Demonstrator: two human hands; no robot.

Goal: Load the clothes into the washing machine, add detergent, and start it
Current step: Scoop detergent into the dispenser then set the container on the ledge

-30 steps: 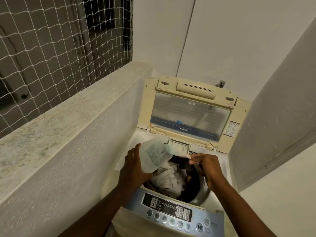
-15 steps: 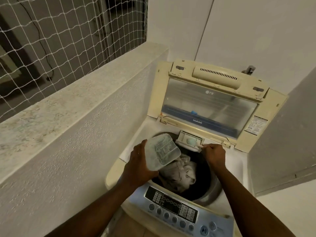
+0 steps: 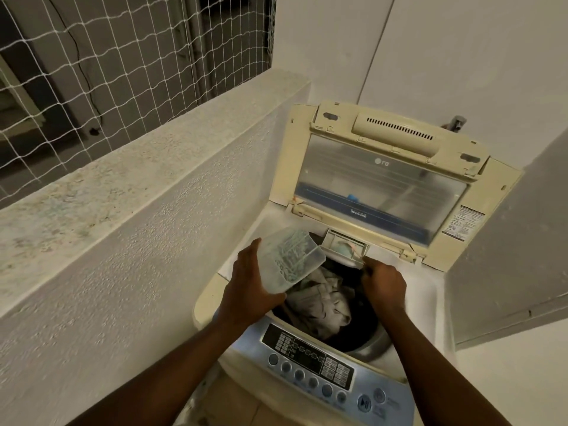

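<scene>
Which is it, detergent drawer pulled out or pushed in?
Pulled out: the detergent drawer juts over the drum, compartment exposed; right hand holds its front edge.

Washer [image 3: 427, 292] (top-loader, open) w/ pile of grey clothes [image 3: 319, 299] lying inside

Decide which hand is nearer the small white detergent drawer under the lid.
Right. The right hand grips the front corner of the drawer; the left hand, holding a translucent plastic container, is off to its left.

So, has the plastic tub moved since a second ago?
No, barely. The view shifted, but the left hand still holds the tub just left of the detergent drawer.
</scene>
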